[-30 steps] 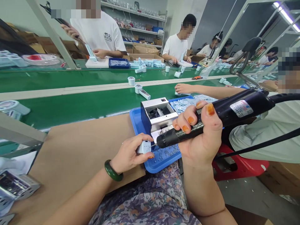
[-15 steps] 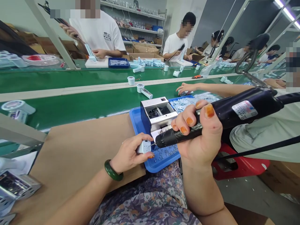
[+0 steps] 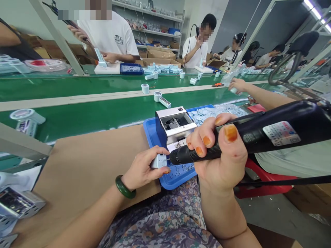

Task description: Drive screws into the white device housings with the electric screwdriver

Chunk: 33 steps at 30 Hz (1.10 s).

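Note:
My left hand, with a green bangle on the wrist, is closed around a small white plastic part at the near edge of a blue tray. My right hand grips a black electric screwdriver. Its tip touches the right side of the white part. Behind the tip, a silver screw-feeder box stands on the tray, and several loose screws lie in front of it.
A brown cardboard sheet covers the bench at left. Beyond it runs a green conveyor belt carrying white parts. A neighbour's arm reaches over the belt at right. Other people work across the belt. A metal fixture sits at lower left.
The screwdriver tip has closed in on the white part and the tool body has swung lower and nearer. The neighbour's hand has moved right and further up the belt.

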Each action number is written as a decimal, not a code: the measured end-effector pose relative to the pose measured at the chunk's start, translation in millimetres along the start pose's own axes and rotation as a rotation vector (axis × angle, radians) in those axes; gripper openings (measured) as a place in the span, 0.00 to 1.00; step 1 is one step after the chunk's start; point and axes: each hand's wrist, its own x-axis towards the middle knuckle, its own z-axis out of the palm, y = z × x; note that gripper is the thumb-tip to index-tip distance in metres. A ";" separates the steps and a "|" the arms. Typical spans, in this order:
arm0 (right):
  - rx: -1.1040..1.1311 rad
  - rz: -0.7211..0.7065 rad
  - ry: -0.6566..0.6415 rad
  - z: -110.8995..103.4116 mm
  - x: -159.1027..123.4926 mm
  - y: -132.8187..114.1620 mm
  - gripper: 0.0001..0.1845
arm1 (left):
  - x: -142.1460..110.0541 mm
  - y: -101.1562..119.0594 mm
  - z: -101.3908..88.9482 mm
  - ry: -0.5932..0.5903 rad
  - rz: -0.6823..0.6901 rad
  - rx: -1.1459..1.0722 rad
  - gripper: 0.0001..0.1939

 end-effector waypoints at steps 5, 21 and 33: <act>0.012 -0.016 -0.032 -1.2 0.6 2.1 0.14 | -1.7 -3.5 3.5 0.038 0.028 0.001 0.26; 0.026 -0.006 -0.123 10.5 -1.0 11.6 0.11 | -2.6 -4.8 0.5 0.016 0.069 -0.035 0.24; 0.060 0.045 -0.137 4.4 8.5 22.5 0.13 | -8.4 -10.1 -3.4 0.036 0.035 -0.037 0.29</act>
